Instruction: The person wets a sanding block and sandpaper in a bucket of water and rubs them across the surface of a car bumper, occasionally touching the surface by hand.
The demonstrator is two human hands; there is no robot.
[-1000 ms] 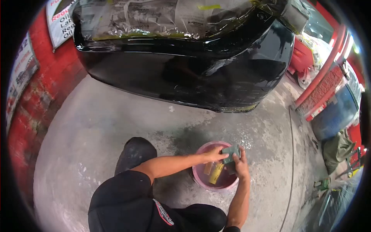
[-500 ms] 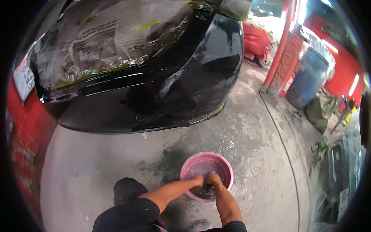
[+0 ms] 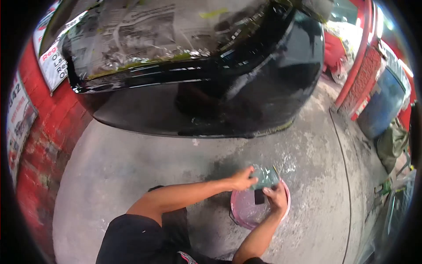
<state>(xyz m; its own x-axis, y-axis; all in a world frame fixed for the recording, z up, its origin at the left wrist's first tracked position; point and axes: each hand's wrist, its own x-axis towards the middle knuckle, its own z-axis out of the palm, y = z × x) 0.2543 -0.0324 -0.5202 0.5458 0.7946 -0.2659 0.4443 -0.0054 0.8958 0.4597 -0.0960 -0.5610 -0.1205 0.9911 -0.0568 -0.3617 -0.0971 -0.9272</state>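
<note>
Over the far rim of a pink bucket (image 3: 234, 211), a wet, shiny greenish sheet (image 3: 265, 177) is spread between my two hands. My left hand (image 3: 241, 179) reaches in from the left, its fingers bent at the sheet's left edge and partly blurred. Closed on the sheet's lower right side is my right hand (image 3: 277, 196), with its thumb in front. A small black square piece (image 3: 259, 196) hangs below the sheet, close to the right thumb; I cannot make out what it is. Cloudy liquid shows inside the bucket.
Ahead stands a glossy black vehicle panel (image 3: 149, 110), with newspaper masking (image 3: 145, 37) taped above it. A dark line (image 3: 344, 163) runs along the concrete floor on the right. Farther back are a blue drum (image 3: 382, 103) and a red post (image 3: 358, 72); a red wall (image 3: 48, 119) rises left.
Both hands have come up out of the bucket, bringing the greenish sheet and black piece into sight. The whole view has swung left, so the bucket and panel appear farther right.
</note>
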